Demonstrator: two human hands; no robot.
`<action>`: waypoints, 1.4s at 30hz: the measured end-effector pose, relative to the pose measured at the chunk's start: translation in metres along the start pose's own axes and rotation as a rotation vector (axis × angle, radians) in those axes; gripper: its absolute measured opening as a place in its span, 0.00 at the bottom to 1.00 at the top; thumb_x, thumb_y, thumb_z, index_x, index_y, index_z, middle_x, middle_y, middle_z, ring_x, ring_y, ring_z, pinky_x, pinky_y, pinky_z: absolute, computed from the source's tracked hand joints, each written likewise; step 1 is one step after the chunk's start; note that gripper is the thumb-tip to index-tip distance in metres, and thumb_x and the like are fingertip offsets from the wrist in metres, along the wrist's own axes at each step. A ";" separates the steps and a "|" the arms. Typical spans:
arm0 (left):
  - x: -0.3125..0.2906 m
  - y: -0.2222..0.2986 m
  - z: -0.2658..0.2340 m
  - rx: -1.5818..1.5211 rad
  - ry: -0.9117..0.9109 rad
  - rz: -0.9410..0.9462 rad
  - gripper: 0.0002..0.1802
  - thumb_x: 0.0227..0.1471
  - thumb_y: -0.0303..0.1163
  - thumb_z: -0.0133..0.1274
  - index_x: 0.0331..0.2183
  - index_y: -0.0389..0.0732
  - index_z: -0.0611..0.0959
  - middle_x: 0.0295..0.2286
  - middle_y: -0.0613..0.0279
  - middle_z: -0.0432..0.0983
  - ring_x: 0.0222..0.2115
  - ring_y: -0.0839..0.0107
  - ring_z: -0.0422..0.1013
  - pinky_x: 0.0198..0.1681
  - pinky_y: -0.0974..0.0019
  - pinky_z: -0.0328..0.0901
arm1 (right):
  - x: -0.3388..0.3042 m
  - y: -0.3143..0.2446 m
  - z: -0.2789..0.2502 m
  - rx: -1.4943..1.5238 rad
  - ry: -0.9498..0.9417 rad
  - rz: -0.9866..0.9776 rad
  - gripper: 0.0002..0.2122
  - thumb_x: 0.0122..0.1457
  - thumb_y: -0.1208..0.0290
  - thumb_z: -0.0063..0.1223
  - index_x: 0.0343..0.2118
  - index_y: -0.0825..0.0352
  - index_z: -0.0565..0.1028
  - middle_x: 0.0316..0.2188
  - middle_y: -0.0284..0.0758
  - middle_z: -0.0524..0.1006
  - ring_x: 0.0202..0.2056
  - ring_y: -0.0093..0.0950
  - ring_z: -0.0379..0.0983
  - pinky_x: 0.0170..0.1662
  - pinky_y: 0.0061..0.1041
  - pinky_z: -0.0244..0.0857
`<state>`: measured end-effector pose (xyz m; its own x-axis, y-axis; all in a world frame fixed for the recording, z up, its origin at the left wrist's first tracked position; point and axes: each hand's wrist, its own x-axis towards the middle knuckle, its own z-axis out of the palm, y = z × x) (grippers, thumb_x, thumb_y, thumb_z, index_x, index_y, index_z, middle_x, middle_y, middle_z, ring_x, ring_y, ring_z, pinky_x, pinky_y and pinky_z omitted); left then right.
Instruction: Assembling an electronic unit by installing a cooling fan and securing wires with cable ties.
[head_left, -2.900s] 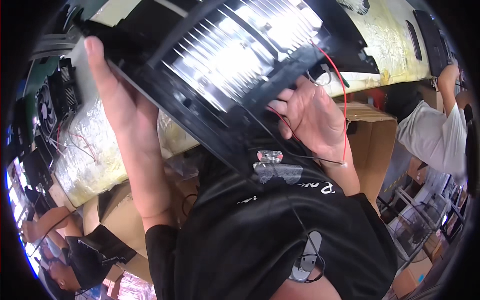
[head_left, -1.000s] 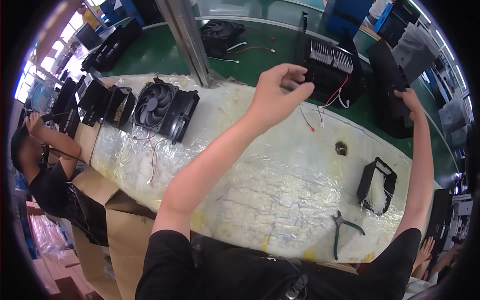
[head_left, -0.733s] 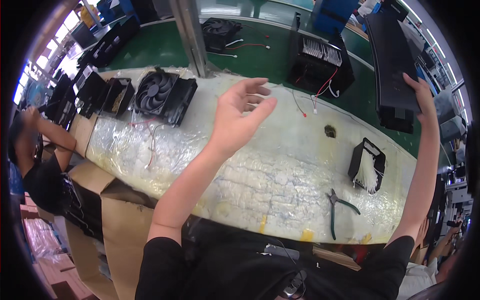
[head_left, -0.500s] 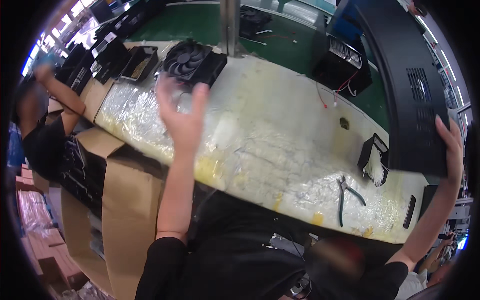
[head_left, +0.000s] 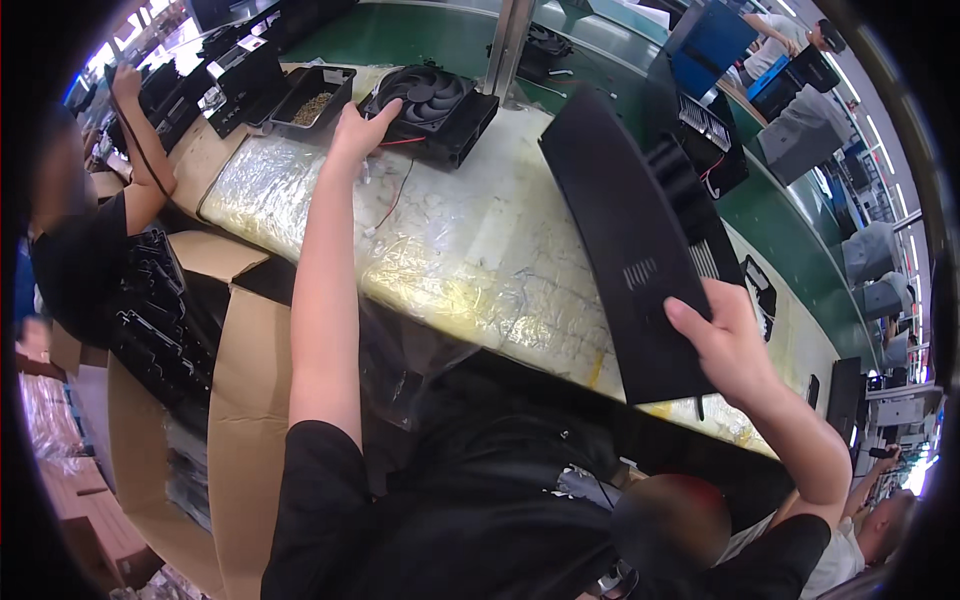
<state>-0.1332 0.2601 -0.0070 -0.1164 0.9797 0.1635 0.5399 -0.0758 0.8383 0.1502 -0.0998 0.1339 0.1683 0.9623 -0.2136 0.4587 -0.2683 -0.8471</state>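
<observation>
My right hand [head_left: 735, 340] grips a black vented panel [head_left: 640, 270] by its near right edge, thumb on the face towards me. The panel is held tilted above the right part of the bench and hides what lies behind it. My left hand [head_left: 356, 135] is at the left corner of a black fan unit [head_left: 430, 105], with thumb and fingers spread and the thumb over its rim. Whether the fingers press on the unit cannot be made out. A thin red wire [head_left: 400, 141] runs along the unit's near side.
A black tray [head_left: 312, 98] of small brass-coloured parts sits left of the fan. The bench [head_left: 480, 240] is wrapped in clear film. An open carton [head_left: 245, 400] stands at my left, beside a co-worker [head_left: 85, 240]. A metal post [head_left: 508, 50] rises behind the fan, before a green surface [head_left: 400, 30].
My left hand has come to the fan unit's corner. My right hand has brought the black panel left and nearer to the bench's middle, turning it. The view has shifted too.
</observation>
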 end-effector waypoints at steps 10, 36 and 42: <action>0.037 -0.017 -0.013 -0.028 -0.293 -0.268 0.34 0.34 0.58 0.68 0.27 0.32 0.84 0.23 0.64 0.76 0.17 0.78 0.64 0.20 0.73 0.55 | 0.056 0.043 0.048 -0.055 0.048 -0.232 0.24 0.62 0.75 0.48 0.61 0.73 0.60 0.57 0.46 0.67 0.60 0.29 0.60 0.59 0.24 0.55; -0.071 0.026 0.012 -0.937 -0.476 -0.372 0.33 0.42 0.50 0.67 0.42 0.34 0.79 0.36 0.56 0.79 0.36 0.64 0.77 0.39 0.52 0.72 | 0.250 -0.042 0.133 -1.205 0.062 -0.689 0.42 0.38 0.71 0.64 0.60 0.78 0.57 0.50 0.65 0.67 0.48 0.52 0.72 0.45 0.37 0.73; -0.076 0.045 0.000 -0.759 -0.432 -0.396 0.31 0.36 0.49 0.70 0.39 0.39 0.81 0.33 0.58 0.80 0.31 0.67 0.77 0.33 0.55 0.72 | 0.237 -0.034 0.127 -1.125 0.354 -0.983 0.33 0.43 0.74 0.57 0.55 0.79 0.63 0.40 0.52 0.76 0.36 0.44 0.77 0.38 0.39 0.71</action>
<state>-0.0995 0.1818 0.0183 0.2245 0.9326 -0.2825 -0.1742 0.3236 0.9300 0.0641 0.1428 0.0500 -0.4692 0.7575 0.4540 0.8831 0.3968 0.2504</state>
